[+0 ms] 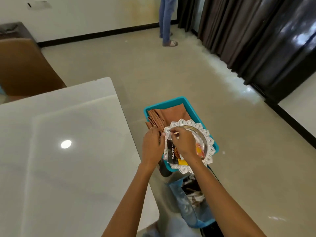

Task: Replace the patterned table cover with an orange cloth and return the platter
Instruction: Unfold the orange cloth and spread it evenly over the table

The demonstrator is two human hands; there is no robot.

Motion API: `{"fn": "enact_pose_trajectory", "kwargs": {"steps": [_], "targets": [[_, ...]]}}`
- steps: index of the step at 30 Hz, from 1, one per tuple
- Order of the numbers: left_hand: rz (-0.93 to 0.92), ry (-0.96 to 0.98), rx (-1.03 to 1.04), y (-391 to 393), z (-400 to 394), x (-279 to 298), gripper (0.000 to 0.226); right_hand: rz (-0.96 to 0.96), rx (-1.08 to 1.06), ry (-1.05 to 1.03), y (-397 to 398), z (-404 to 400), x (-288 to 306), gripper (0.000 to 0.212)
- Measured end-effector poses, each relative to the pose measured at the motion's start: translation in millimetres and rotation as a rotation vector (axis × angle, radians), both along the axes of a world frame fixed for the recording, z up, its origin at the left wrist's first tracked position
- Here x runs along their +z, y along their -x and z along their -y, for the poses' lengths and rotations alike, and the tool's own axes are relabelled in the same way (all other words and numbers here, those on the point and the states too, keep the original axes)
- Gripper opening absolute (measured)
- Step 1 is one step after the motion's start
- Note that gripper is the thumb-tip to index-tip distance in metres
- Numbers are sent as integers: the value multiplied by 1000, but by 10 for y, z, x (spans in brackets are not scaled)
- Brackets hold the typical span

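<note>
The worktop [68, 134] is lying bare; the orange cloth [169, 113] is waiting folded in the bin [164, 102]. Left hand [151, 147] and right hand [183, 142] are pinching the platter [207, 144] rim.

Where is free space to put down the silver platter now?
The white table top is bare from its near edge to the brown chair. The blue tray is crowded: folded orange cloth, platter, both hands on it.
</note>
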State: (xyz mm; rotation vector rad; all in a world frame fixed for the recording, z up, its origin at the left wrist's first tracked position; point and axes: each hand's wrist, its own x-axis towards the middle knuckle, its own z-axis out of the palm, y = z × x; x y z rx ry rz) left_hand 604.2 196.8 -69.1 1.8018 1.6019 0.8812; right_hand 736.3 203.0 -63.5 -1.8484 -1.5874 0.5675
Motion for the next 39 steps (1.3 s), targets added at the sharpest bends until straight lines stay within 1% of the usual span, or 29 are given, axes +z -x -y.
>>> {"fn": "enact_pose_trajectory", "kwargs": {"steps": [5,11,14,16,18,23,26,29,32,33,37,39], "targets": [[6,22,32,139,-530,-112,39,25,15,62,152,-559,-102,16],[2,60,58,129,-1300,-381,40,32,-8,129,228,-1476,-426,18],[-60,99,61,74,-1674,-602,19,28,-4,164,200,-1953,-759,17],[-87,94,61,30,-1884,-766,13,56,-3,211,172,-2234,-984,21],[-121,108,64,-14,-2055,-939,16,96,20,260,166,-2473,-1211,30],[-220,214,5,-60,-2294,-1354,42,259,103,418,178,-2792,-1800,42],[-260,272,-14,-45,-2368,-1567,43,312,192,448,116,-2913,-1998,49],[-279,300,-23,-3,-2372,-1733,44,389,281,471,-14,-3063,-2134,50],[-295,315,-35,30,-2350,-1845,46,482,239,545,-192,-3188,-2225,39],[-306,318,-42,22,-2346,-1862,47,506,210,581,-249,-3216,-2236,40],[-382,322,-108,-76,-2396,-1897,52,545,191,674,-372,-3324,-2298,59],[-419,321,-149,-153,-2486,-1908,53,572,242,714,-423,-3386,-2333,74]]}}
